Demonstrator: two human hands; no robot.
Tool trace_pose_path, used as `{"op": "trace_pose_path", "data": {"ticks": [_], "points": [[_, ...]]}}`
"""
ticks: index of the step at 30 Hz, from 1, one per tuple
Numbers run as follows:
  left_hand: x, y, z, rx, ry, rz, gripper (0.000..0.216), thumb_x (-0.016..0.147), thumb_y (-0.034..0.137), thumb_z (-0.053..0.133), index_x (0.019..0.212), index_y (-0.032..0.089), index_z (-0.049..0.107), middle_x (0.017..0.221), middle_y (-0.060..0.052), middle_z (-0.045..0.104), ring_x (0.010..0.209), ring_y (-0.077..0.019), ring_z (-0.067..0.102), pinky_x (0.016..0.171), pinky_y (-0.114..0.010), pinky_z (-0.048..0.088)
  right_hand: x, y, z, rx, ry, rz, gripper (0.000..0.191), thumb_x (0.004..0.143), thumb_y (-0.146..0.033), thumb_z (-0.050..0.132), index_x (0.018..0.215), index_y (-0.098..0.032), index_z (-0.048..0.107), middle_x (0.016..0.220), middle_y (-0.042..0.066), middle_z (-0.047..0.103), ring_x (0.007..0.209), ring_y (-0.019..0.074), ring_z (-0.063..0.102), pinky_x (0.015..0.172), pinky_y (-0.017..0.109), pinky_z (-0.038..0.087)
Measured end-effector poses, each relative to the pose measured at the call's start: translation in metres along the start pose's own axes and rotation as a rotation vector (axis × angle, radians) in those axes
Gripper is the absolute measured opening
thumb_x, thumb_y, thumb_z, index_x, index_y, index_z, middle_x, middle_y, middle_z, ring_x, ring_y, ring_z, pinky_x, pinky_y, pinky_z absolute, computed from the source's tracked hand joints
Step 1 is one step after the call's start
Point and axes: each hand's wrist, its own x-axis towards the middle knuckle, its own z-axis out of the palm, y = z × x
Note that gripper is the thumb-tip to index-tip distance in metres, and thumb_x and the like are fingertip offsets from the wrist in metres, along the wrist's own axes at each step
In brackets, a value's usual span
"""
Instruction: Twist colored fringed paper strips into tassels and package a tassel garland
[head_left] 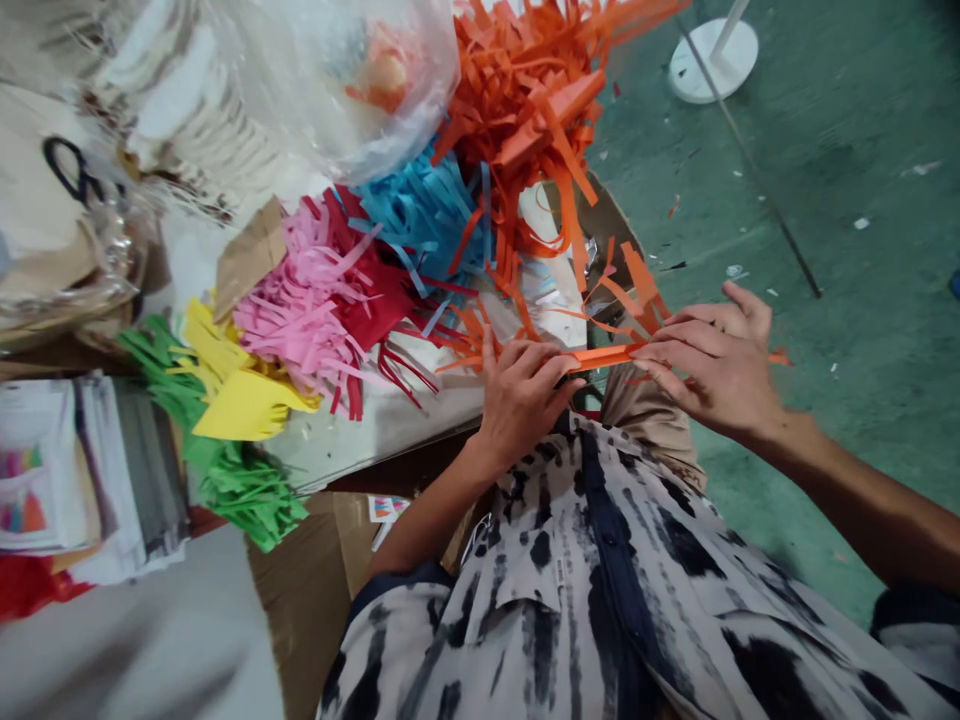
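My left hand (pixel 519 392) and my right hand (pixel 712 362) both pinch one folded orange paper strip (pixel 604 357), held flat between them just above my lap. The strip's fringed end trails up toward a big heap of orange fringed paper (pixel 536 95). Both hands are closed on the strip, the left at its near end, the right at the other end with fingers laid along it.
Piles of fringed paper lie on the table: blue (pixel 420 215), pink (pixel 304 310), red (pixel 379 290), yellow (pixel 240 385), green (pixel 225 470). A clear plastic bag (pixel 315 80) sits behind them. Black scissors (pixel 71 170) lie far left. A white stand base (pixel 712 60) rests on the green floor.
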Motion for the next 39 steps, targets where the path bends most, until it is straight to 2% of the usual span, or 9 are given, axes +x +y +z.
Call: {"op": "trace_pose_path", "data": {"ticks": [9, 16, 19, 22, 25, 29, 32, 36, 39], "points": [[0.012, 0.002, 0.000, 0.039, 0.002, -0.153, 0.014, 0.108, 0.038, 0.071, 0.101, 0.026, 0.072, 0.112, -0.004, 0.077, 0.112, -0.0272, 0.068, 0.138, -0.062, 0.028, 0.013, -0.025, -0.009, -0.053, -0.087, 0.209, 0.016, 0.107, -0.041, 0.066, 0.099, -0.030, 0.073, 0.102, 0.009, 0.075, 0.122, 0.0383, 0.066, 0.125, 0.077, 0.037], [0.018, 0.005, 0.003, 0.060, 0.009, -0.188, 0.016, 0.103, 0.034, 0.075, 0.093, 0.025, 0.068, 0.108, -0.004, 0.075, 0.112, -0.0282, 0.066, 0.137, -0.062, 0.028, 0.031, -0.032, -0.014, -0.109, -0.196, 0.229, 0.022, 0.107, -0.042, 0.062, 0.091, -0.028, 0.066, 0.093, 0.010, 0.068, 0.116, 0.0374, 0.063, 0.120, 0.075, 0.042], [0.019, 0.004, 0.006, 0.064, 0.033, -0.182, 0.018, 0.100, 0.034, 0.079, 0.092, 0.025, 0.067, 0.106, -0.006, 0.075, 0.110, -0.0303, 0.065, 0.135, -0.067, 0.030, 0.031, -0.030, -0.016, -0.140, -0.197, 0.245, 0.022, 0.105, -0.044, 0.064, 0.093, -0.026, 0.067, 0.096, 0.011, 0.070, 0.117, 0.0373, 0.063, 0.119, 0.072, 0.043], [0.021, 0.006, 0.006, 0.038, 0.057, -0.156, 0.008, 0.100, 0.029, 0.078, 0.099, 0.025, 0.071, 0.111, -0.007, 0.076, 0.113, -0.0310, 0.066, 0.137, -0.071, 0.027, 0.022, -0.026, -0.016, -0.136, -0.086, 0.284, 0.025, 0.101, -0.046, 0.069, 0.108, -0.023, 0.073, 0.111, 0.013, 0.074, 0.123, 0.0387, 0.064, 0.122, 0.070, 0.042], [0.022, 0.010, 0.009, 0.009, 0.081, -0.022, 0.017, 0.102, 0.015, 0.072, 0.107, 0.030, 0.079, 0.116, -0.004, 0.081, 0.120, -0.0298, 0.067, 0.140, -0.074, 0.019, 0.009, -0.025, -0.013, -0.145, 0.103, 0.173, 0.024, 0.102, -0.038, 0.072, 0.123, -0.026, 0.076, 0.124, 0.011, 0.078, 0.126, 0.0362, 0.068, 0.127, 0.068, 0.037], [0.020, 0.008, 0.012, -0.022, 0.103, 0.149, 0.026, 0.106, 0.017, 0.069, 0.110, 0.038, 0.083, 0.108, 0.004, 0.086, 0.117, -0.0272, 0.070, 0.141, -0.073, 0.018, -0.002, -0.027, -0.003, -0.112, 0.087, -0.102, 0.032, 0.106, -0.017, 0.065, 0.128, -0.037, 0.078, 0.120, -0.002, 0.085, 0.119, 0.0261, 0.073, 0.119, 0.056, 0.040], [0.012, -0.004, 0.003, -0.015, 0.109, 0.127, 0.022, 0.105, 0.017, 0.070, 0.106, 0.035, 0.082, 0.109, 0.004, 0.087, 0.117, -0.0273, 0.072, 0.140, -0.075, 0.019, -0.006, -0.022, 0.000, -0.073, 0.056, -0.056, 0.031, 0.106, -0.022, 0.063, 0.129, -0.036, 0.078, 0.120, -0.001, 0.086, 0.115, 0.0268, 0.073, 0.112, 0.056, 0.040], [0.000, -0.015, -0.015, -0.001, 0.157, 0.057, 0.019, 0.095, 0.015, 0.076, 0.097, 0.033, 0.081, 0.118, 0.002, 0.086, 0.129, -0.0314, 0.068, 0.136, -0.077, 0.025, -0.005, -0.013, -0.003, -0.068, 0.041, -0.077, 0.028, 0.104, -0.028, 0.066, 0.129, -0.036, 0.077, 0.120, 0.000, 0.085, 0.120, 0.0281, 0.070, 0.121, 0.060, 0.034], [0.001, -0.007, -0.013, 0.043, 0.205, 0.067, 0.019, 0.094, 0.020, 0.077, 0.104, 0.035, 0.081, 0.128, -0.001, 0.082, 0.135, -0.0335, 0.064, 0.134, -0.073, 0.029, -0.001, -0.010, -0.004, -0.132, 0.072, -0.134, 0.022, 0.101, -0.030, 0.073, 0.122, -0.032, 0.077, 0.114, -0.001, 0.085, 0.122, 0.0264, 0.069, 0.127, 0.058, 0.032]]}}
